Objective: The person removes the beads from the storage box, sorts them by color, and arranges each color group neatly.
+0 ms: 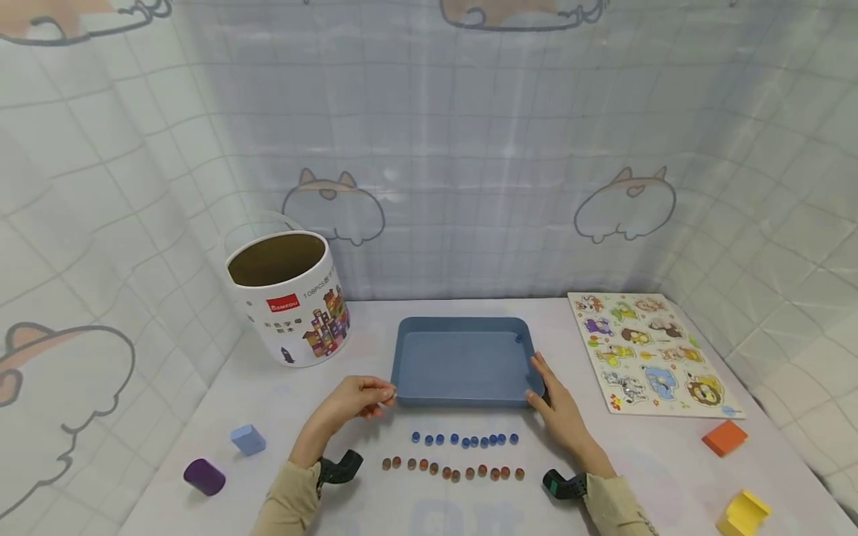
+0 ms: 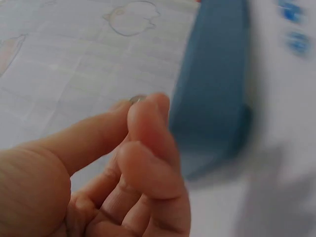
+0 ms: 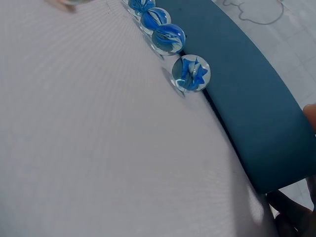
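Note:
A blue tray (image 1: 462,326) lies mid-table with one blue marble (image 1: 518,339) in its far right corner. My left hand (image 1: 365,397) hovers at the tray's front left corner, and its thumb and forefinger pinch a small marble (image 2: 138,99) beside the tray wall (image 2: 212,84). The straight fingers of my right hand (image 1: 551,393) rest on the tray's front right corner. In front of the tray lie a row of blue marbles (image 1: 465,440) and a row of brown marbles (image 1: 452,470). The right wrist view shows blue marbles (image 3: 191,73) next to the tray (image 3: 252,103).
A white open bucket (image 1: 288,298) stands at the back left. A wooden animal puzzle board (image 1: 650,350) lies on the right. Loose blocks lie around: light blue (image 1: 248,439), purple (image 1: 204,476), orange (image 1: 724,437) and yellow (image 1: 744,514). Cloth walls enclose the table.

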`<state>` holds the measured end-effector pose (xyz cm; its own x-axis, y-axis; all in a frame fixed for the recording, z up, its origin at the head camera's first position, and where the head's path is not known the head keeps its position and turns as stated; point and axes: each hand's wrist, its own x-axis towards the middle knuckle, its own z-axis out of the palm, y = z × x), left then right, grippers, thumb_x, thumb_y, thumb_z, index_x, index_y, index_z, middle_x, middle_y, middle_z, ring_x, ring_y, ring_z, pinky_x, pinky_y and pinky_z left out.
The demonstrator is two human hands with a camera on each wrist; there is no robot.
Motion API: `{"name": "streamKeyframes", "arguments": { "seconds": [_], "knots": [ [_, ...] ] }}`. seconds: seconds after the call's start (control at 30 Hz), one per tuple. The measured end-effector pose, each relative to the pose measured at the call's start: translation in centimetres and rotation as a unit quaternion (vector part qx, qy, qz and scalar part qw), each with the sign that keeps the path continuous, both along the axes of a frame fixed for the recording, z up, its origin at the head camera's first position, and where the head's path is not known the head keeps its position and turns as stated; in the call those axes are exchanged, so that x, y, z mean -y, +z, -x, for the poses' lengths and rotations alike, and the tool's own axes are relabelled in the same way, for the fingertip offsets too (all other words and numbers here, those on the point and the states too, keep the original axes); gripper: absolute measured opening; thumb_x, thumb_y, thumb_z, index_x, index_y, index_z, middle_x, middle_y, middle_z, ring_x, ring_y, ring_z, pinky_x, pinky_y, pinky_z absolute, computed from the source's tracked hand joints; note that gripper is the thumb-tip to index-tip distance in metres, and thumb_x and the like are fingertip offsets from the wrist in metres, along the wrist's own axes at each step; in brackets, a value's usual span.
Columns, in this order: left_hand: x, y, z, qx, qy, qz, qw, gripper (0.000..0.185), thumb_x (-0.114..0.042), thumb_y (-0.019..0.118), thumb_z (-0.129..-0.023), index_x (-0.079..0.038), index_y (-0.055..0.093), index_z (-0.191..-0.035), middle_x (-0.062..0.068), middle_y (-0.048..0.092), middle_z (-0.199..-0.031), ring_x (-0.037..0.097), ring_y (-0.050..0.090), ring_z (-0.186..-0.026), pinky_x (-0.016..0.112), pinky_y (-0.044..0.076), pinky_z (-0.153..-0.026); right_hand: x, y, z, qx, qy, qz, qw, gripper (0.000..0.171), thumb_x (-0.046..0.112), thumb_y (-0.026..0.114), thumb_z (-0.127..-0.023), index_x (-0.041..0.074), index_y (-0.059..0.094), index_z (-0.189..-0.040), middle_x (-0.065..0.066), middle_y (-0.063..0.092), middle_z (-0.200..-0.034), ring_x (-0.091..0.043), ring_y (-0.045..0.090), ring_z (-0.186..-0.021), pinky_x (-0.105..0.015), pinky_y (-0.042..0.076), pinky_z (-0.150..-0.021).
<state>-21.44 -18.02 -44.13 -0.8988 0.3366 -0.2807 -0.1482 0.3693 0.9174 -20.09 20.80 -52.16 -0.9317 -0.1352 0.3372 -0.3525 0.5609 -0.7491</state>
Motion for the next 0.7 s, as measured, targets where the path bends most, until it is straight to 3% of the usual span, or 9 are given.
{"name": "streamKeyframes", "arguments": {
  "seconds": [0.2,0.33,0.5,0.7],
  "knots": [
    [2.1,-1.4,-3.7,0.029,-0.030,0.033,0.9986,0.029,-0.019,0.061,-0.095,0.007,0.067,-0.109,0.004,0.072,-0.084,0.006,0.056,-0.057,0.022,0.046,-0.054,0.1,-0.1,-0.1,0.000,-0.002,0.002,1.000,0.061,0.018,0.056,-0.097,0.003,0.032,-0.151,-0.018,0.025,-0.159,-0.044,0.025,-0.143,0.004,0.003,-0.103],
    [2.4,-1.9,-5.4,0.030,-0.048,0.051,0.9971,0.024,-0.017,0.065,-0.093,0.005,0.069,-0.102,0.004,0.072,-0.078,0.005,0.055,-0.052,0.020,0.043,-0.050,0.0,-0.2,-0.1,0.008,-0.003,0.005,1.000,0.061,0.019,0.055,-0.098,0.003,0.031,-0.151,-0.018,0.024,-0.159,-0.043,0.024,-0.144,0.004,0.002,-0.103],
    [2.1,-2.1,-6.6,0.025,-0.048,0.075,0.9957,0.019,-0.015,0.067,-0.090,0.003,0.070,-0.096,0.002,0.070,-0.071,0.004,0.052,-0.048,0.018,0.040,-0.046,0.0,-0.3,-0.1,0.014,-0.005,0.002,1.000,0.061,0.019,0.055,-0.098,0.004,0.031,-0.151,-0.017,0.023,-0.160,-0.044,0.024,-0.144,0.005,0.002,-0.102],
    [2.0,-1.9,-6.8,0.033,-0.049,0.081,0.9949,0.018,-0.016,0.067,-0.090,0.000,0.070,-0.096,0.001,0.069,-0.067,0.004,0.051,-0.045,0.018,0.036,-0.043,0.1,-0.2,-0.1,0.008,-0.004,0.003,1.000,0.061,0.019,0.055,-0.098,0.004,0.031,-0.151,-0.017,0.024,-0.160,-0.044,0.025,-0.144,0.005,0.002,-0.102]
  ]
}}
